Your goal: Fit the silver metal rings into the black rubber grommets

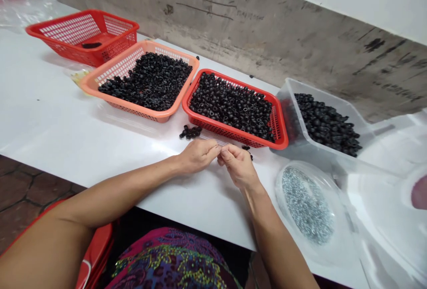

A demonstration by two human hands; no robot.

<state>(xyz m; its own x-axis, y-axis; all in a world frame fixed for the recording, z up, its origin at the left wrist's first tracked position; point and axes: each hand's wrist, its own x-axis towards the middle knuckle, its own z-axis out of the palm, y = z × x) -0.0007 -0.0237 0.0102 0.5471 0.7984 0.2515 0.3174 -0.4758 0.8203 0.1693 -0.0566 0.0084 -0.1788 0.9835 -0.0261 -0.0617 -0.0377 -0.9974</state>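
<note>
My left hand [199, 155] and my right hand [238, 163] meet over the white table, thumbs and fingers pinched together tip to tip. Whatever lies between the fingertips is too small or hidden to make out. Just behind them shows a faint clear streak, perhaps plastic. A small heap of black ring-like parts [190, 132] lies beyond my left hand. A few more black parts [246, 148] sit by my right hand, partly covered by it. Directly past both hands stands a red basket [220, 132] full of black rings [230, 104].
An orange basket [133, 111] of small black parts stands left of the red one. Farther left is another red basket [115, 48] with a dark piece inside. At right are a clear bin [296, 106] of black parts and a round tub holding small shiny pieces [307, 204]. A wall [207, 22] runs behind.
</note>
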